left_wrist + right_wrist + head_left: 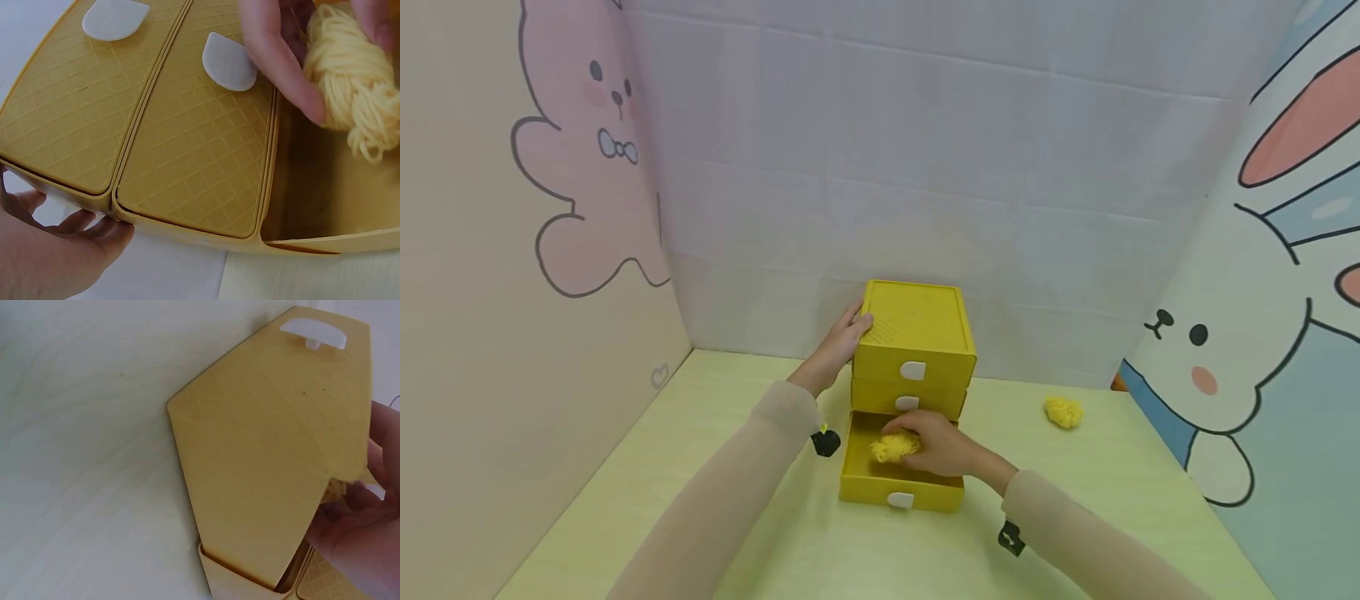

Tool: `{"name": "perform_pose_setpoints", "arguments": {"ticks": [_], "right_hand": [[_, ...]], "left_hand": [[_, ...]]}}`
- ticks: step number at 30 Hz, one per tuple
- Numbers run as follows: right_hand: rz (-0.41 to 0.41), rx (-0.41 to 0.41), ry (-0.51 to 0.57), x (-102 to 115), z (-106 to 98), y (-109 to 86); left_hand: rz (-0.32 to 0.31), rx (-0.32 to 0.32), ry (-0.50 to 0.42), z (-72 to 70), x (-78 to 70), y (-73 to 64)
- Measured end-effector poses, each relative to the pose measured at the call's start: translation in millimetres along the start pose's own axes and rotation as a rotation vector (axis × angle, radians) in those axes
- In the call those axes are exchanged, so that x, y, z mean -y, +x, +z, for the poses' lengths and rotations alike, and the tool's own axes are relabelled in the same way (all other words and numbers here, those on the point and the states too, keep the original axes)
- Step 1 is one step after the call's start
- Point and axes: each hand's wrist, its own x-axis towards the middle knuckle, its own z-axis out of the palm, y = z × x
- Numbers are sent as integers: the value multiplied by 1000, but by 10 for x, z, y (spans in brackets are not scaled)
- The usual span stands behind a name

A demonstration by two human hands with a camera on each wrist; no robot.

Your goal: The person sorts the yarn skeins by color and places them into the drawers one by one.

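Observation:
A yellow drawer unit (917, 317) with three white-tabbed drawers stands on the table, its bottom drawer (868, 486) pulled out. My left hand (841, 344) rests against the unit's left side near the top; the left wrist view shows its fingers (100, 234) touching the side wall. Inside the bottom drawer, my right hand (942, 443) holds a bundle of yellow yarn (891, 447) between thumb and fingers. Loose loops of the yarn (356, 81) hang out below the fingers in the left wrist view. In the right wrist view the drawer wall mostly hides the bundle.
A second yellow yarn bundle (1063, 412) lies on the pale table (1022, 500) to the right of the unit. Behind the unit hangs a white backdrop (925, 150). Side panels with a cartoon bear (580, 158) and rabbit (1247, 350) border the table.

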Motion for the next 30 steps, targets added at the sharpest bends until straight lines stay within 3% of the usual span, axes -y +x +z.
{"name": "perform_pose_setpoints", "arguments": {"ticks": [16,20,30], "right_hand": [[39,55,46,-22,265,219],[84,97,50,-23,326,230],[105,87,61,2,256,187]], "left_hand": [[0,-1,5,3,-28,-32],[0,-1,-2,2,-15,-29],[2,-1,-8,3,-15,-20]]}}
